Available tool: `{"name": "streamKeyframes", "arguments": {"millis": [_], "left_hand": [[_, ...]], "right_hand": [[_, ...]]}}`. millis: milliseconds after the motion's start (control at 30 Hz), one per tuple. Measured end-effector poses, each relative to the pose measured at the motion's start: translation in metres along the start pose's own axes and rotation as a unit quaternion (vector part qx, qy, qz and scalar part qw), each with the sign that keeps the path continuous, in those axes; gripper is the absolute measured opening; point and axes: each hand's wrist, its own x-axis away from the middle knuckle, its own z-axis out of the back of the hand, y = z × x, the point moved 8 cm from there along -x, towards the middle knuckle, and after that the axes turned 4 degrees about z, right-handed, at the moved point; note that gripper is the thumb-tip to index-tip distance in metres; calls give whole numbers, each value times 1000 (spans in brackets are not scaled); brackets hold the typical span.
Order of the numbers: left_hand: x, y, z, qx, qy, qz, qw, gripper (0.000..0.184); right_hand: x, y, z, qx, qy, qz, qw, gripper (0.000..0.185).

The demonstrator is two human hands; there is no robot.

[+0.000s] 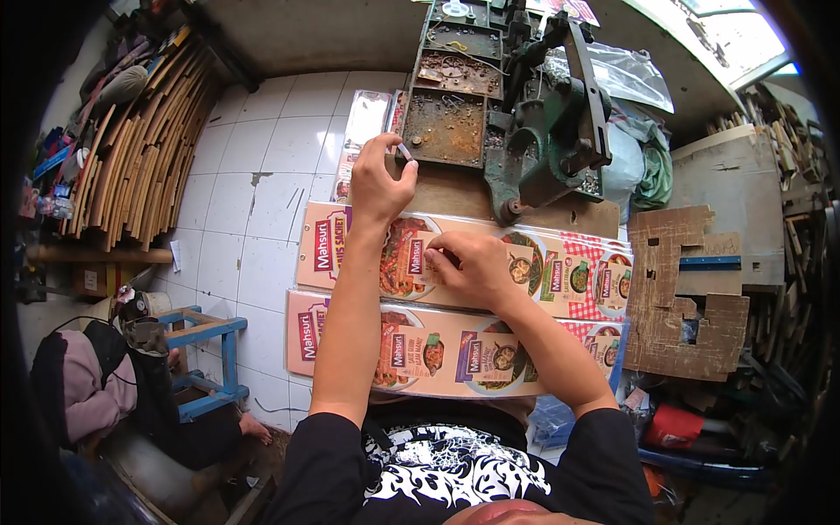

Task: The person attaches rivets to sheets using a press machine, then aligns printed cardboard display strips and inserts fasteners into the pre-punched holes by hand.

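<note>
My left hand (381, 185) is closed with thumb and forefinger around a small whitish stick (405, 152), beside the near left corner of a metal tray (446, 122) holding small bits. Lower down, my right hand (477, 267) rests over the upper printed Mahsuri sheet (325, 245), its fingers curled in. Whatever those fingers may hold is hidden. A second stack of similar printed sheets (306, 328) lies nearer my body, parallel to the upper one. Both stacks show food pictures and sachets.
A green hand press (551, 140) stands right of the tray. Brown cut boards (687, 324) lie at the right. Upright cardboard sheets (131, 166) fill the left side. Near a blue stool (229, 359), another person's foot (255, 429) shows.
</note>
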Motion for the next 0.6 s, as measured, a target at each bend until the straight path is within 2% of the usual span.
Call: {"name": "streamKeyframes", "arguments": {"millis": [100, 167, 600], "left_hand": [[0, -1, -1, 6, 1, 2, 1000, 32], [0, 1, -1, -5, 11, -37, 999, 26], [0, 2, 0, -13, 3, -14, 1000, 18]], "right_hand": [[0, 0, 0, -1, -4, -3, 1000, 10], [0, 1, -1, -1, -8, -6, 1000, 10], [0, 0, 0, 3, -5, -6, 1000, 11]]}}
